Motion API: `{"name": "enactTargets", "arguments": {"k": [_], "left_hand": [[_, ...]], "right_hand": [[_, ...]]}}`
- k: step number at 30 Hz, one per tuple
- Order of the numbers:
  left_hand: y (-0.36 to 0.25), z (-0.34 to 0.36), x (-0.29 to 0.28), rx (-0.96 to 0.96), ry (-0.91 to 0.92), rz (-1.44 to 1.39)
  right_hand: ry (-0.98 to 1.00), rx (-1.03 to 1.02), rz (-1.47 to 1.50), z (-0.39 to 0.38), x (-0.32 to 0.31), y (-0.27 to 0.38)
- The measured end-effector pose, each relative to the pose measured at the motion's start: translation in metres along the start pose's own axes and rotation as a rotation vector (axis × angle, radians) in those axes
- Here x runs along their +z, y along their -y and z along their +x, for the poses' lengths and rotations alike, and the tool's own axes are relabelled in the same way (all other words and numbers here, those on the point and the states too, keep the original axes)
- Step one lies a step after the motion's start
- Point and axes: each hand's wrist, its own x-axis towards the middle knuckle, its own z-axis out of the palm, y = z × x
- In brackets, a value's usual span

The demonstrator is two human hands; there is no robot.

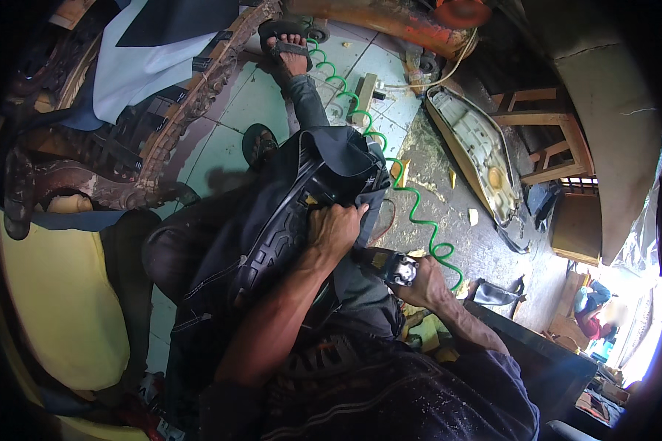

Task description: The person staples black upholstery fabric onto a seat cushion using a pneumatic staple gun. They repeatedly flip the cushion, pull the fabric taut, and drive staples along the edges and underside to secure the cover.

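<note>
- So, the thing being worked on is a seat, ribbed black underside (pixel 272 242) facing up, lying across the person's legs (pixel 364 294) with its length running away from the body.
- A black cover (pixel 224 213) is wrapped around it. The loose edge stands up at the seat's far end and along its right side, so that bit looks unfastened to me.
- Left hand (pixel 336 226): fingers curled in, gripping the cover near the seat's right edge, toward the far end.
- Right hand (pixel 421 285): closed around a staple gun (pixel 401 270), by the look of it, just off the right edge. Can't tell whether a finger is on the trigger.
- Green coiled hose (pixel 417 209) runs down close to that hand; the actual joint is hidden.
- Step in hand, I'd guess: drawing the cover over the rim before fixing it there.
- Next move probably calls for keeping the left hand's pull firm, folding the edge flat and bringing the nose of the gun square to the rim, clear of those fingers.
- Off to the right, a pale seat shell (pixel 478 158) lies on the floor (pixel 261 95), well apart from the work.
</note>
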Motion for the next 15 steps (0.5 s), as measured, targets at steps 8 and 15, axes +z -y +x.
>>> {"name": "enactTargets", "arguments": {"k": [8, 15], "left_hand": [[0.001, -0.003, -0.004, -0.022, -0.011, -0.063], [0.005, -0.002, 0.004, 0.006, -0.041, -0.082]], "right_hand": [[-0.07, -0.028, 0.039, 0.002, -0.009, 0.001], [-0.107, -0.039, -0.125, 0.008, 0.0, 0.005]]}}
